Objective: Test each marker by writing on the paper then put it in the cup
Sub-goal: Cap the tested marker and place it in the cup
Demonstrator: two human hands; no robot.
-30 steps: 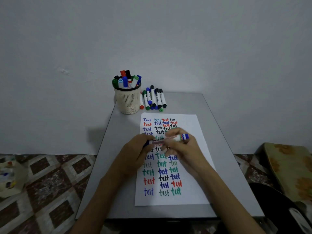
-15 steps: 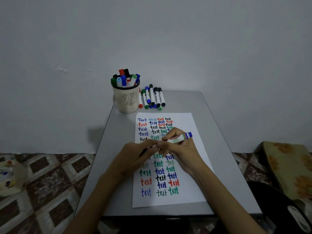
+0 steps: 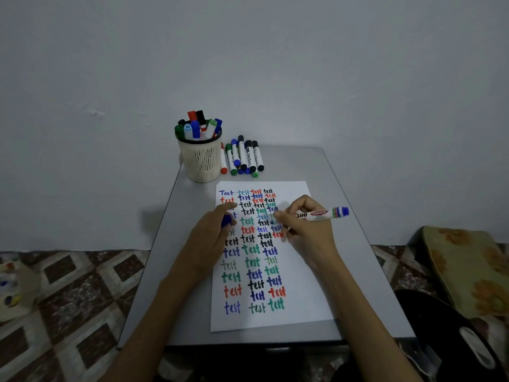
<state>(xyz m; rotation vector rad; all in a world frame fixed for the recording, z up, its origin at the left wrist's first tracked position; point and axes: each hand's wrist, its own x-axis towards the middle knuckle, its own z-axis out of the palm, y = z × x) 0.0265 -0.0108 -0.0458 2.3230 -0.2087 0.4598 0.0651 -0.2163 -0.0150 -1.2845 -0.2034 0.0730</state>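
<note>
My right hand (image 3: 305,232) pinches the marker (image 3: 322,215) near its front, tail pointing right. The tip is hidden behind my fingers, over the upper middle of the paper (image 3: 303,299). My left hand (image 3: 212,232) curls round the blue cap (image 3: 226,220), resting on the paper.

Risks, I reckon:
- That patch is crowded, so a new mark may land on old words and show nothing.
- My left palm could smear ink.
- The cup (image 3: 202,164) is packed, so pushing one more in might tip it.

The loose markers (image 3: 242,158) lie just beside the cup. The table (image 3: 358,271) is grey and stands against a bare pale wall (image 3: 275,64). The floor (image 3: 68,299) is patterned tile, with a floral cushion (image 3: 468,271) at right.
</note>
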